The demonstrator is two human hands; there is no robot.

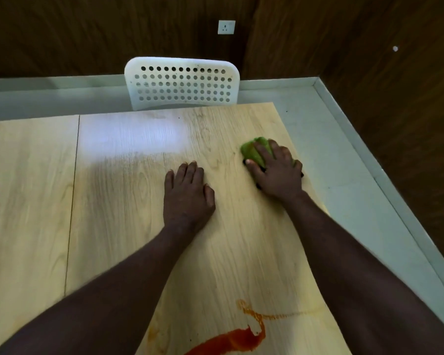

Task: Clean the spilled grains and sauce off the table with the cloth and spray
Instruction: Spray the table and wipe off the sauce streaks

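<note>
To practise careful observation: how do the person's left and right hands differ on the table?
The left hand lies flat and bare on the table; the right hand holds a bunched green cloth against it. The left hand is near the middle; the right hand is farther forward, by the right edge. Both are palm down, away from the red sauce.

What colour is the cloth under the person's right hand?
Green. The cloth shows best in the head view, beneath the right hand.
</note>
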